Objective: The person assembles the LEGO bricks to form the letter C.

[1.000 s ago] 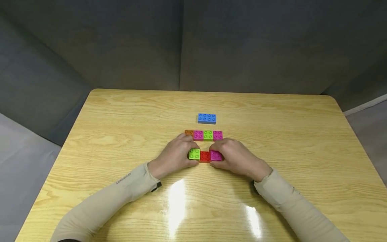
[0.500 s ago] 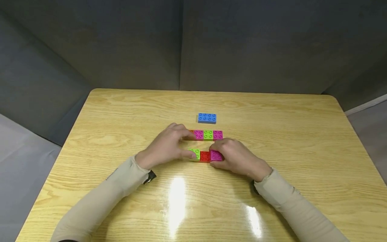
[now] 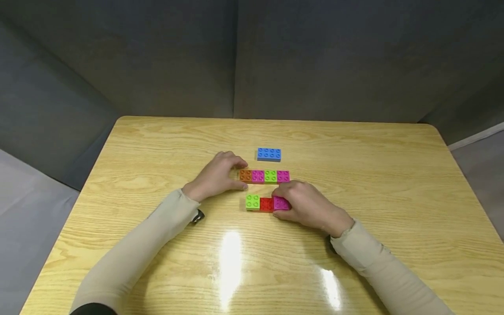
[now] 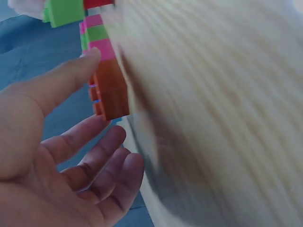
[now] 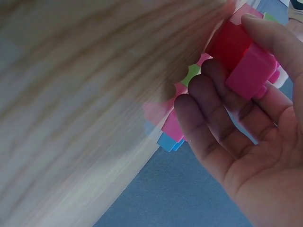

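My right hand (image 3: pixel 305 203) pinches a pink brick (image 3: pixel 281 203) between thumb and fingers. That brick sits on the right end of a red toy building brick (image 3: pixel 266 204), and a light green brick (image 3: pixel 253 201) sits on its left end. Farther back lies a row with an orange brick (image 3: pixel 246 175), a pink, a light green and another pink brick. My left hand (image 3: pixel 214 177) is spread around the row's orange end, thumb in front and fingers behind. In the left wrist view the thumb overlaps the orange brick (image 4: pixel 110 87), and the fingers are loosely bent.
A blue eight-stud brick (image 3: pixel 269 154) lies behind the row on the wooden table (image 3: pixel 354 166). Dark grey partitions (image 3: pixel 315 61) stand beyond the far edge and at both sides.
My left hand has let go of the light green brick and moved back and left to the orange brick. The right hand has stayed on the pink brick.
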`<action>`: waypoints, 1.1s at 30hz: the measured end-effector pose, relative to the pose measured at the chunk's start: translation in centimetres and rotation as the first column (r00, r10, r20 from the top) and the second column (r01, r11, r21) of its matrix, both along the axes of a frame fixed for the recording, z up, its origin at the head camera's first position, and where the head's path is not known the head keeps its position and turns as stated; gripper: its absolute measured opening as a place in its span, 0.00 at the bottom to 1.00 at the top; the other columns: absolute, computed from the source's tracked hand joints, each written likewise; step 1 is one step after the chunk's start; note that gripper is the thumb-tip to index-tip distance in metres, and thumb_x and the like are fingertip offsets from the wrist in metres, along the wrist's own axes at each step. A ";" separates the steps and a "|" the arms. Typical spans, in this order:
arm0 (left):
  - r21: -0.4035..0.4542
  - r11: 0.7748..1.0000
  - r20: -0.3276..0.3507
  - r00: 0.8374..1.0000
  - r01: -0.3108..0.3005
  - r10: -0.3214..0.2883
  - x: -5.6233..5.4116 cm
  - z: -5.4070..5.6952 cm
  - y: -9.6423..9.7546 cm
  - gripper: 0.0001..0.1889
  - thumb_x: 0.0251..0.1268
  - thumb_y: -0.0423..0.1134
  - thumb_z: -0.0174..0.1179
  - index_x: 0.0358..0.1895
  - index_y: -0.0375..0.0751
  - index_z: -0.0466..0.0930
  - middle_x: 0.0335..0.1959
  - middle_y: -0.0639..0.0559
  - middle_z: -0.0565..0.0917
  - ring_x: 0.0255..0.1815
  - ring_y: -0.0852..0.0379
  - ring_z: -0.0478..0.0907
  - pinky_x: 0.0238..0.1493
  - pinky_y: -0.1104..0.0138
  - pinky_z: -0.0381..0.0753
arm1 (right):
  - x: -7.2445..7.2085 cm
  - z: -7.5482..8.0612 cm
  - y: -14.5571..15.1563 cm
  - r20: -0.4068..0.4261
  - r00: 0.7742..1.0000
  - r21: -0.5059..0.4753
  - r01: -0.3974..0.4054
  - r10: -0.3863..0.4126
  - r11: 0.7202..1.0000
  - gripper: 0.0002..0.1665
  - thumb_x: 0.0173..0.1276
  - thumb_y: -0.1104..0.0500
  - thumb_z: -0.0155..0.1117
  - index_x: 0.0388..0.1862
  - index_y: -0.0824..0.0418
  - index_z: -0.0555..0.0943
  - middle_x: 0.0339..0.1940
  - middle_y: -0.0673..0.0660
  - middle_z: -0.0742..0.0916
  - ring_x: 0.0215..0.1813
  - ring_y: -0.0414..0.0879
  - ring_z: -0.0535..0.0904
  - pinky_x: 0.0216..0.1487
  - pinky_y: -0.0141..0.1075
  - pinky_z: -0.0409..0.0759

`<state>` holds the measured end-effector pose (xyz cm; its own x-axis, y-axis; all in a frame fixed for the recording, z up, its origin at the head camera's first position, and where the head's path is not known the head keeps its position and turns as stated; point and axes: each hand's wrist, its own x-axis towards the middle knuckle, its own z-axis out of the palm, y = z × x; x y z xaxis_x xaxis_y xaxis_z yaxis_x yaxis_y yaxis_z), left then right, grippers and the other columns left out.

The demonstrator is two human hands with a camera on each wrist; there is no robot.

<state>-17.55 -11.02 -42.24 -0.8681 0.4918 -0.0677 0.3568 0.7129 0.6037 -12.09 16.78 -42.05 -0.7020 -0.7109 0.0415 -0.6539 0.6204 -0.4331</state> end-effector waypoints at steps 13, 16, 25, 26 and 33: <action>-0.061 0.998 -0.031 0.999 0.030 -0.032 -0.6 -0.6 0.8 0.23 0.63 0.42 0.82 0.58 0.35 0.88 0.52 0.45 0.86 0.59 0.45 0.79 0.76 0.51 0.68 | 0.0 0.1 0.0 -0.012 1.000 -0.011 -0.005 0.005 1.000 0.17 0.65 0.57 0.85 0.47 0.64 0.89 0.45 0.56 0.92 0.46 0.50 0.88 0.50 0.48 0.87; -0.058 0.998 -0.022 0.999 0.022 -0.023 -0.6 -0.7 0.8 0.23 0.63 0.42 0.82 0.57 0.35 0.88 0.51 0.46 0.86 0.58 0.45 0.79 0.70 0.52 0.73 | 0.0 0.1 0.0 -0.015 1.000 -0.011 -0.007 0.007 1.000 0.17 0.65 0.57 0.85 0.47 0.64 0.89 0.45 0.56 0.92 0.46 0.50 0.88 0.50 0.47 0.87; -0.027 1.000 0.018 1.000 -0.008 0.009 -0.3 -0.3 0.3 0.24 0.63 0.42 0.82 0.58 0.35 0.88 0.51 0.46 0.86 0.57 0.45 0.79 0.67 0.51 0.76 | 0.0 0.1 0.1 -0.010 1.000 -0.002 -0.005 0.005 1.000 0.18 0.65 0.57 0.86 0.47 0.64 0.89 0.46 0.56 0.92 0.47 0.50 0.88 0.50 0.47 0.87; -0.023 1.000 0.018 1.000 -0.013 0.013 -0.3 -0.2 0.2 0.24 0.63 0.42 0.82 0.58 0.36 0.88 0.51 0.46 0.87 0.57 0.45 0.80 0.67 0.51 0.76 | 0.0 0.1 0.1 -0.010 1.000 0.000 -0.004 0.004 1.000 0.18 0.65 0.57 0.86 0.47 0.64 0.89 0.46 0.56 0.92 0.47 0.50 0.88 0.51 0.47 0.87; 0.012 0.999 0.023 0.998 -0.051 0.051 0.2 0.9 -0.3 0.23 0.63 0.43 0.82 0.57 0.36 0.88 0.48 0.48 0.87 0.51 0.46 0.80 0.58 0.53 0.79 | 0.0 0.1 0.0 -0.013 1.000 0.005 -0.002 0.002 1.000 0.18 0.65 0.57 0.86 0.47 0.64 0.89 0.45 0.56 0.92 0.46 0.49 0.87 0.49 0.47 0.87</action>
